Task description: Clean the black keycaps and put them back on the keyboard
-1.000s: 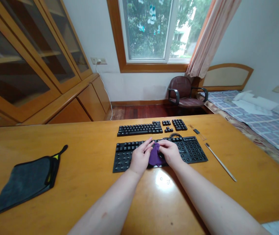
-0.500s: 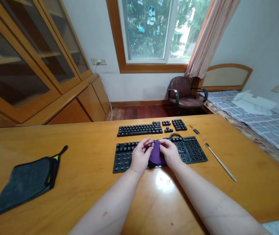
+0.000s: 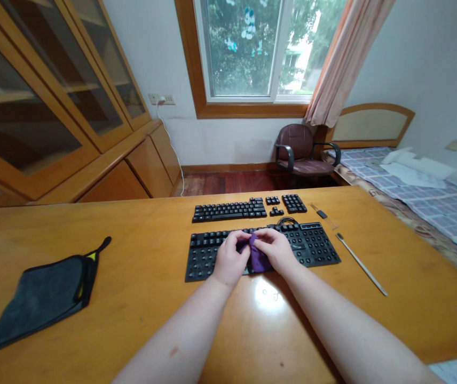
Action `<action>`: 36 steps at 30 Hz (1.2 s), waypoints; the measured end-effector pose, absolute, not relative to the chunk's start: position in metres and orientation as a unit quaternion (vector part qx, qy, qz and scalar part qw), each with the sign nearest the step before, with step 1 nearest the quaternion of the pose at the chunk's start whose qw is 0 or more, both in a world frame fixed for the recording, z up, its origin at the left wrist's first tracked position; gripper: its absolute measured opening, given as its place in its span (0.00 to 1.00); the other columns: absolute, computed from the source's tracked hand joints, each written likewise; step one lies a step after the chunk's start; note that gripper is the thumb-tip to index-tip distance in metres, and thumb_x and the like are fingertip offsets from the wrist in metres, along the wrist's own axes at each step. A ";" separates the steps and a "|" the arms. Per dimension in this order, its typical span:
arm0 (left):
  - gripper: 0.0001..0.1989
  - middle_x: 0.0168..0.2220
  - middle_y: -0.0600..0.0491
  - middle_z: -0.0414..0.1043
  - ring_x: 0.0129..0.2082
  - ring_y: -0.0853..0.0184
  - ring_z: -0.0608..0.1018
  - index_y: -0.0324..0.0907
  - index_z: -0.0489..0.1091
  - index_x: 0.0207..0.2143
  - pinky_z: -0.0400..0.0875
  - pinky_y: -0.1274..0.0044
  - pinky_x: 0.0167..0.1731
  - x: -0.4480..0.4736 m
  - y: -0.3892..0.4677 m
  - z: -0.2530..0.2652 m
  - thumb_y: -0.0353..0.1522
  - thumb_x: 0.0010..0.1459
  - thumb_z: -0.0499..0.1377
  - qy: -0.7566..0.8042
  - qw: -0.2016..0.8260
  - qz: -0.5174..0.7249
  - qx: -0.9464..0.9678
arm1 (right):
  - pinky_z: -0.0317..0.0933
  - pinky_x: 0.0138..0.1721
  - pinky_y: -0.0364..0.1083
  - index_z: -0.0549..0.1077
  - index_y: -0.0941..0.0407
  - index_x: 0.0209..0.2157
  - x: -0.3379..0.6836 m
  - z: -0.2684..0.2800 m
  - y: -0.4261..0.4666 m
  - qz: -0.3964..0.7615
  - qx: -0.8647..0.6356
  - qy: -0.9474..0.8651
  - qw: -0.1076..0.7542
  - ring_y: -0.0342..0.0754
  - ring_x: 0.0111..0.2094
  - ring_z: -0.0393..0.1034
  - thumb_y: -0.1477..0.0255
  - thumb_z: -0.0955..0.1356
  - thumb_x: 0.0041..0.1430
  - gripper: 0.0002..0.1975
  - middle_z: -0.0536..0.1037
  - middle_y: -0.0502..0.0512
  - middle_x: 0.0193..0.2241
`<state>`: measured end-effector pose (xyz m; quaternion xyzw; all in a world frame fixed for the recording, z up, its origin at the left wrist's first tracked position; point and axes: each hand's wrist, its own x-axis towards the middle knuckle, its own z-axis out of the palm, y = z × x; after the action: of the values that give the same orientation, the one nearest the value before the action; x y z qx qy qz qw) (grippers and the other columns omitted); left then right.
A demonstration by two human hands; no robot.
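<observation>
In the head view, the left hand [image 3: 230,258] and right hand [image 3: 276,249] meet almost fingertip to fingertip, both pinching the upper part of a small purple cloth [image 3: 259,261]. Each thumb is drawn close to its fingers with cloth between them; whether something small is wrapped inside cannot be told.

From the pinch, the cloth hangs toward the person, its longer direction running down from the fingertips. Its loose part lies in the gap between the hands, nearer the right, just below that hand's fingers.

Directly under the grip is a black keyboard [image 3: 314,248], its long axis running left to right, across the hang of the cloth, with an end showing past each hand. Whether the cloth touches it is unclear.

Beyond the grip sit loose keys [image 3: 228,210] in rows. To its right lie a small wire tool [image 3: 322,214], farther off, and a thin brush [image 3: 360,264]. Well to its left is a folded grey cloth [image 3: 48,293].
</observation>
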<state>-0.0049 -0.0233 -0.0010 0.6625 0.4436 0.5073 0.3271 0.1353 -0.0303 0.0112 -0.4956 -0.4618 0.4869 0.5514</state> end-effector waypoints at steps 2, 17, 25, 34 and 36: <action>0.08 0.35 0.52 0.74 0.42 0.65 0.75 0.43 0.64 0.33 0.67 0.69 0.46 -0.005 -0.024 -0.001 0.25 0.49 0.57 0.441 0.332 0.511 0.659 | 0.66 0.34 0.47 0.76 0.57 0.27 0.137 0.014 -0.030 0.482 -0.507 -0.460 0.546 0.48 0.28 0.71 0.67 0.73 0.39 0.11 0.78 0.54 0.27; 0.10 0.36 0.52 0.75 0.45 0.64 0.75 0.44 0.56 0.27 0.66 0.66 0.47 -0.004 -0.025 0.002 0.26 0.50 0.57 0.434 0.363 0.508 0.650 | 0.62 0.29 0.43 0.74 0.59 0.24 0.139 0.016 -0.029 0.495 -0.510 -0.454 0.538 0.42 0.24 0.67 0.68 0.73 0.38 0.10 0.75 0.50 0.22; 0.13 0.35 0.52 0.73 0.41 0.66 0.76 0.43 0.58 0.31 0.68 0.69 0.47 0.001 -0.020 0.002 0.26 0.46 0.61 0.389 0.470 0.574 0.547 | 0.59 0.26 0.42 0.69 0.57 0.25 0.145 0.017 -0.027 0.483 -0.500 -0.448 0.562 0.41 0.22 0.63 0.65 0.70 0.44 0.10 0.70 0.47 0.20; 0.14 0.36 0.51 0.70 0.40 0.68 0.76 0.41 0.62 0.36 0.68 0.71 0.47 0.001 -0.015 0.003 0.26 0.47 0.61 0.355 0.497 0.615 0.499 | 0.62 0.30 0.45 0.56 0.53 0.22 0.155 0.014 -0.023 0.376 -0.437 -0.514 0.636 0.42 0.23 0.62 0.76 0.63 0.44 0.08 0.63 0.46 0.23; 0.14 0.36 0.51 0.70 0.40 0.69 0.75 0.41 0.62 0.37 0.68 0.71 0.48 0.001 -0.016 0.002 0.26 0.47 0.62 0.363 0.486 0.607 0.513 | 0.62 0.32 0.46 0.59 0.54 0.22 0.155 0.016 -0.026 0.309 -0.456 -0.570 0.610 0.43 0.26 0.63 0.79 0.62 0.43 0.07 0.65 0.47 0.24</action>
<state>0.0007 -0.0155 0.0024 0.5129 0.3627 0.6075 0.4862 0.1550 -0.0258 0.0164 -0.4559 -0.5696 0.3089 0.6101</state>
